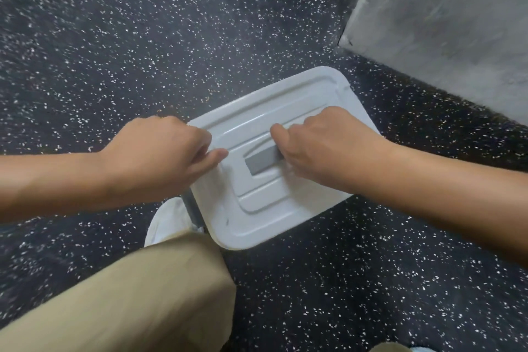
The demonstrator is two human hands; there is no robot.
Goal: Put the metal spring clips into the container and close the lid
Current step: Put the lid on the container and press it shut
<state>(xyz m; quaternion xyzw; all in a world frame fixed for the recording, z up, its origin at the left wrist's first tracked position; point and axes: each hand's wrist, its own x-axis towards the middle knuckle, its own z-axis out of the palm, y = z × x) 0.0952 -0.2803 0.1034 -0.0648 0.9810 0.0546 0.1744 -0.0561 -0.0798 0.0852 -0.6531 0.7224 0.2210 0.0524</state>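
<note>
A white plastic lid (274, 208) with a grey handle (261, 163) lies flat on top of the container, which it hides almost fully. My left hand (168, 151) is curled over the lid's left edge, thumb resting on top. My right hand (323, 146) is curled over the right end of the grey handle, fingers bent down on the lid. No metal spring clips are visible; the inside of the container is hidden.
The container stands on a dark speckled floor (114, 51). A grey concrete block or wall (457, 23) rises at the upper right. My tan trouser knee (137, 294) and white shoe (168, 223) are just left of and below the lid.
</note>
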